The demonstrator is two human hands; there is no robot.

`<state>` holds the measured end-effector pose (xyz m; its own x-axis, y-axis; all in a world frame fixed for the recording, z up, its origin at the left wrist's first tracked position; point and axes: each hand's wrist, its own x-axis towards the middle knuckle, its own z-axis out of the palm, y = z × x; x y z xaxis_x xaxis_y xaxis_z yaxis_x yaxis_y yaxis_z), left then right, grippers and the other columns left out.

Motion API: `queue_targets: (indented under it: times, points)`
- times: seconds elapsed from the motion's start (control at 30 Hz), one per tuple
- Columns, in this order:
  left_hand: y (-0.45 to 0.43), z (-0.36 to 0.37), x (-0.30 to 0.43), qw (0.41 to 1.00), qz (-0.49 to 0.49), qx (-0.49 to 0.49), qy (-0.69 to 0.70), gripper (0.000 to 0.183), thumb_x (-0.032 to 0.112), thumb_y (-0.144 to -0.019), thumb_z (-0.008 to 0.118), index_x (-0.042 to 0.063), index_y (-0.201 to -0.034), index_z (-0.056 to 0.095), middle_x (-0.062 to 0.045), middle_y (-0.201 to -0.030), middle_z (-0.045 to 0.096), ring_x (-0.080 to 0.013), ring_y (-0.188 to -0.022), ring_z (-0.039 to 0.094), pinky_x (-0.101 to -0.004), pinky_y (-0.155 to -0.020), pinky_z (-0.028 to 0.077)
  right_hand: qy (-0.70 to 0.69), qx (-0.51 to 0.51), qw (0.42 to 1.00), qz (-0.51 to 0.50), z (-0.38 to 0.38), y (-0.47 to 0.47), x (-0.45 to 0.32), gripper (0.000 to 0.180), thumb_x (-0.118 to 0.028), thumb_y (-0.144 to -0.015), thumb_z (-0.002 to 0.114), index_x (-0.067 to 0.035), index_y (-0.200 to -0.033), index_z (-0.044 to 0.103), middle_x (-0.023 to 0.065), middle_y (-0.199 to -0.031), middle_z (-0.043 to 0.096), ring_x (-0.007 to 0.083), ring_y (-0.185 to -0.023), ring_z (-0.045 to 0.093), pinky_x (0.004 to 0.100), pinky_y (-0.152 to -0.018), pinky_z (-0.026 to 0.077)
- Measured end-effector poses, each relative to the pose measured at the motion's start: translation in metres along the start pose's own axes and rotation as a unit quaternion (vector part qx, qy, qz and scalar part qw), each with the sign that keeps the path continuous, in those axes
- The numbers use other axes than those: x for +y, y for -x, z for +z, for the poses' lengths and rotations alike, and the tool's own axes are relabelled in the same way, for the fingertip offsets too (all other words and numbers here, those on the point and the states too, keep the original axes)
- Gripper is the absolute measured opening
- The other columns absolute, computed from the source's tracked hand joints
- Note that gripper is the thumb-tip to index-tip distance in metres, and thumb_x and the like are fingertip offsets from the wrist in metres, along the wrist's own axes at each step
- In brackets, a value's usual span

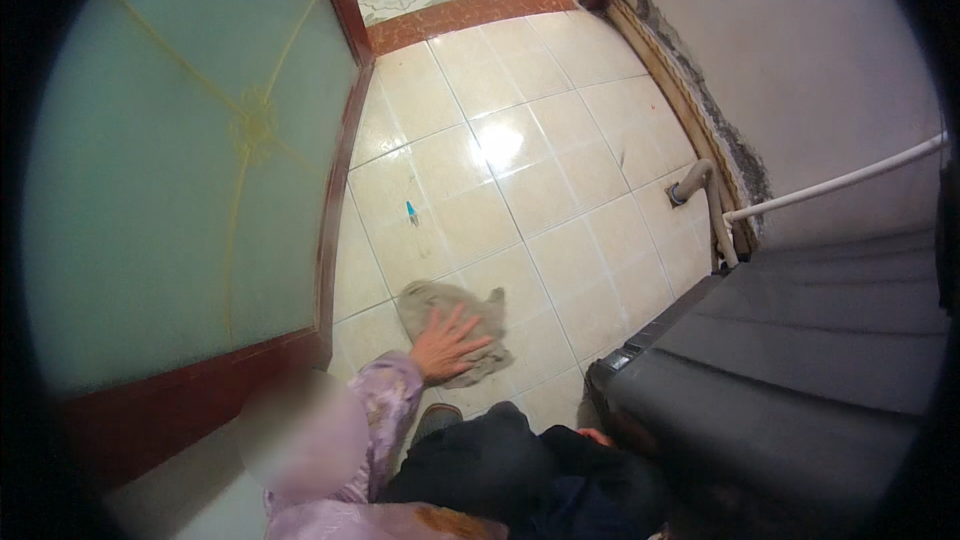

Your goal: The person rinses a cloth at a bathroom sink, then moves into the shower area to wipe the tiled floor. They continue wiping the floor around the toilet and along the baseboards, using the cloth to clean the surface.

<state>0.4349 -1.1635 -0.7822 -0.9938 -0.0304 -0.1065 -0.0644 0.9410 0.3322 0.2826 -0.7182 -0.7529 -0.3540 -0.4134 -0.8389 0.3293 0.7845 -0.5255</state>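
Observation:
My left hand (450, 349) lies palm down with its fingers spread on a crumpled grey-beige cloth (420, 304). The cloth rests on the cream tiled floor (555, 240), and part of it is hidden under the hand. A patterned lilac sleeve (386, 386) covers that arm. Of my right hand (596, 436) only a small part shows, beside my dark-clad knee; what it touches is hidden. Beyond the cloth lies a small blue-and-clear piece (412, 213), seemingly plastic, too small to name surely.
A frosted-glass door (172, 165) in a red-brown frame stands at left. Ahead, a reddish threshold (472, 17) leads to patterned tiles. At right are a large black object with a panelled top (780, 360), a grey drain hose (705, 180) and a white pipe (840, 180).

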Motion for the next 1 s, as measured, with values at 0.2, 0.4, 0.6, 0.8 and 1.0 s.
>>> queue_targets:
  times: [0.2,0.4,0.6,0.8,1.0]
  points:
    - [-0.152,-0.061,-0.057,0.991,-0.051,-0.033,-0.117,0.077,0.071,-0.076,0.057,0.04,-0.145,0.039,-0.006,-0.155,0.03,-0.0393,-0.144,0.017,-0.0656,-0.114,0.005,-0.041,0.051,0.997,-0.035,-0.003,0.014,-0.004,0.033,-0.029,-0.096,0.057,-0.005,-0.118,0.062,0.0063,-0.104,0.066,0.0172,-0.098,0.061,0.0322,-0.088,0.047]
    - [-0.096,-0.06,-0.134,0.941,-0.316,-0.005,-0.119,0.084,0.074,-0.081,0.048,0.03,-0.15,0.031,-0.025,-0.153,0.027,-0.0508,-0.138,0.023,-0.0614,-0.114,0.008,-0.057,-0.027,0.996,-0.063,-0.002,0.015,-0.012,0.033,-0.029,-0.096,0.057,-0.004,-0.116,0.063,0.0088,-0.104,0.067,0.0182,-0.098,0.062,0.0323,-0.088,0.048]
    - [0.027,-0.027,-0.073,0.9,-0.41,-0.037,-0.14,0.083,0.066,-0.088,0.044,0.018,-0.153,0.026,-0.033,-0.147,0.029,-0.0532,-0.134,0.028,-0.0583,-0.114,0.012,0.081,-0.032,0.991,-0.099,-0.011,-0.028,0.035,0.033,-0.029,-0.096,0.056,-0.003,-0.116,0.063,0.0108,-0.105,0.067,0.0185,-0.099,0.062,0.0324,-0.088,0.048]
    - [0.138,0.018,0.034,0.856,-0.498,-0.116,-0.076,0.082,0.06,-0.088,0.052,0.016,-0.153,0.025,-0.027,-0.135,0.043,-0.0478,-0.125,0.039,-0.0581,-0.104,0.029,0.116,-0.012,0.993,-0.036,0.01,-0.013,-0.06,0.034,-0.026,-0.096,0.057,-0.001,-0.119,0.062,0.0133,-0.11,0.067,0.0191,-0.101,0.062,0.0326,-0.089,0.048]
    - [0.138,0.024,0.015,0.849,-0.525,-0.046,-0.035,0.073,0.041,-0.088,0.063,0.011,-0.148,0.032,-0.019,-0.11,0.054,-0.0328,-0.09,0.064,-0.0414,-0.065,0.054,0.068,-0.005,0.995,-0.07,0.01,-0.015,-0.032,0.033,-0.025,-0.097,0.056,0.0,-0.119,0.061,0.0112,-0.109,0.067,0.0199,-0.102,0.061,0.0325,-0.089,0.048]
